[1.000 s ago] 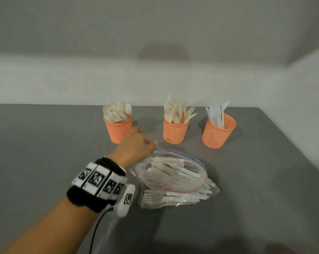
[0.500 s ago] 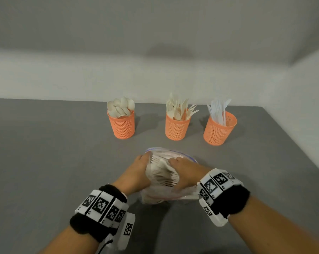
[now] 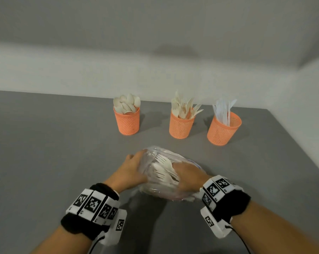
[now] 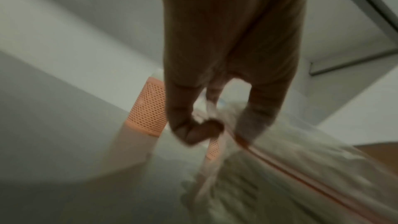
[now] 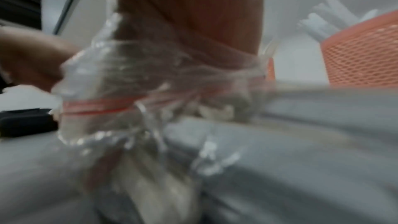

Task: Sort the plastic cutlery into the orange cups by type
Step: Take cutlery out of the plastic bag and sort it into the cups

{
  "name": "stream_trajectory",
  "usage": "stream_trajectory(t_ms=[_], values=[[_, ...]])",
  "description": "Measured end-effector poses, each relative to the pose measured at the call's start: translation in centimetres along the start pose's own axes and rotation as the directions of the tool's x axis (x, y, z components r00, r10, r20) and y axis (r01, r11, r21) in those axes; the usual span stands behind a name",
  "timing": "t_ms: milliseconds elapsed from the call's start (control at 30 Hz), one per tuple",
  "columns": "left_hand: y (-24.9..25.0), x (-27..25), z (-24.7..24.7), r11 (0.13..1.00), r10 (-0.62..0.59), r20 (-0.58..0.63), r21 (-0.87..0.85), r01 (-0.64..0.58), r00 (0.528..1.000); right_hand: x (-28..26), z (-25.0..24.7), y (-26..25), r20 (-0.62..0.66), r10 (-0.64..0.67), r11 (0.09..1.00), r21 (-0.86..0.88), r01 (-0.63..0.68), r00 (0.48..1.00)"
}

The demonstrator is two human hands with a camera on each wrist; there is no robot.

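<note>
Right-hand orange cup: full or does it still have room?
Room left. The right cup holds a sparse bunch of white knives leaning on its left side; bare inner mesh wall shows on the right.

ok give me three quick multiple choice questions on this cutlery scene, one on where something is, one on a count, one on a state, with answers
1. Which orange cup holds the spoons?
A. the left one
B. the middle one
C. the right one

2. How many orange mesh cups stand on the table?
A. two
B. three
C. five

3. What are the two hands doing?
A. resting flat on the table
B. lifting a cup
C. holding the clear bag of cutlery

Answers:
1. A: the spoon cup is leftmost, with the fork cup in the middle and the knife cup on the right.
2. B: three stand in a row on the grey table.
3. C: the left hand and right hand both grip the clear bag.
</note>
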State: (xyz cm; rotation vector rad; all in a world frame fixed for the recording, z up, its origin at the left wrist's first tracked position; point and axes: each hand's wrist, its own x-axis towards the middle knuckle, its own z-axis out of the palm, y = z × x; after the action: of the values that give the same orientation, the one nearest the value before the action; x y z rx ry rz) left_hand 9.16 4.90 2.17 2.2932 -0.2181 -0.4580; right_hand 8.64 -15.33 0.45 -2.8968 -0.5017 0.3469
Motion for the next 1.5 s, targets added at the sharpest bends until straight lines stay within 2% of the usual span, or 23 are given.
stream_trajectory(t_ms=[67,133,233,367,400,500,533,600,667,733,833,933,1033,1100,1167,1200,1233,1267,1300,1367,1433,1500], values=[[-0.7,-0.1,0.2,0.999,-0.035,0.046,0.031,0.033,0.998,0.1,-0.6,0.1,-0.002,0.046,0.990,0.133,-0.046,0.999],[-0.5,0.0,0.4,1.000,-0.008,0.007,-0.015,0.008,1.000,0.1,-0.9,-0.2,-0.001,0.074,0.973,0.220,-0.072,0.997],[0.3,0.2,0.5,0.989,0.002,-0.068,-0.146,-0.012,0.998,0.2,-0.7,-0.5,0.012,0.082,0.963,0.255,-0.082,0.997],[1.1,0.9,-0.3,0.938,-0.088,-0.123,-0.345,0.041,0.988,0.2,-1.0,-0.5,0.018,0.158,0.942,0.298,-0.156,0.987],[1.2,1.1,-0.6,0.899,-0.113,-0.102,-0.434,0.058,0.988,0.0,-1.2,-0.5,0.013,0.177,0.937,0.304,-0.173,0.984],[1.9,1.1,-1.2,0.676,-0.144,0.059,-0.723,0.142,0.988,-0.5,-1.6,-0.6,-0.009,0.184,0.923,0.346,-0.170,0.983],[2.0,1.0,-1.3,0.675,-0.133,0.070,-0.724,0.142,0.989,-0.6,-1.8,-0.5,0.004,0.190,0.908,0.381,-0.177,0.982],[1.6,1.2,-1.1,0.769,-0.131,0.010,-0.630,0.108,0.991,-0.9,-2.2,-0.2,0.017,0.205,0.862,0.470,-0.189,0.979],[0.8,1.6,-0.8,0.902,-0.113,-0.084,-0.426,0.067,0.990,-1.2,-3.0,0.3,0.047,0.231,0.786,0.579,-0.215,0.972],[0.5,1.7,-0.4,0.983,-0.066,-0.096,-0.179,0.048,0.993,-1.7,-3.8,0.5,0.018,0.255,0.700,0.687,-0.198,0.967],[1.0,1.5,0.7,0.993,-0.031,-0.026,0.110,0.034,0.999,-2.2,-4.9,0.7,-0.087,0.309,0.489,0.869,-0.079,0.947],[1.6,1.4,1.8,0.983,0.003,-0.042,0.186,0.004,0.999,-1.9,-6.1,1.0,-0.194,0.387,0.350,0.935,0.051,0.901],[1.8,1.7,2.0,0.971,-0.024,-0.031,0.239,0.031,0.999,-1.4,-8.3,1.4,-0.280,0.464,0.236,0.954,0.188,0.840],[2.3,1.8,1.5,0.961,0.018,-0.118,0.276,0.016,0.993,-1.4,-9.8,1.6,-0.302,0.473,0.125,0.953,0.276,0.828],[4.0,1.6,0.5,0.978,0.192,-0.286,0.133,-0.160,0.939,-1.4,-10.7,1.3,-0.293,0.442,0.046,0.951,0.305,0.848],[5.4,1.3,-0.1,0.965,0.253,-0.326,0.019,-0.261,0.911,-1.3,-10.8,1.1,-0.285,0.421,0.020,0.952,0.305,0.861],[6.8,1.1,-0.5,0.942,0.278,-0.315,-0.096,-0.322,0.907,-1.3,-10.8,0.6,-0.269,0.399,-0.003,0.956,0.294,0.877],[8.2,1.0,-0.8,0.921,0.274,-0.245,-0.213,-0.327,0.930,-1.2,-10.7,0.0,-0.252,0.377,-0.018,0.960,0.279,0.891],[9.2,1.2,-0.9,0.888,0.275,-0.135,-0.344,-0.305,0.952,-1.1,-10.6,-0.6,-0.235,0.354,-0.032,0.964,0.263,0.905],[10.1,2.2,-0.7,0.745,0.314,0.079,-0.638,-0.194,0.946,-0.8,-10.4,-1.7,-0.225,0.313,-0.059,0.965,0.255,0.923],[10.0,3.1,-0.3,0.608,0.343,0.186,-0.791,-0.067,0.921,-0.3,-10.2,-2.2,-0.196,0.285,-0.071,0.972,0.224,0.938],[9.7,3.7,-0.1,0.555,0.369,0.234,-0.832,-0.011,0.900,-0.1,-10.3,-2.2,-0.137,0.230,-0.053,0.987,0.153,0.963]])
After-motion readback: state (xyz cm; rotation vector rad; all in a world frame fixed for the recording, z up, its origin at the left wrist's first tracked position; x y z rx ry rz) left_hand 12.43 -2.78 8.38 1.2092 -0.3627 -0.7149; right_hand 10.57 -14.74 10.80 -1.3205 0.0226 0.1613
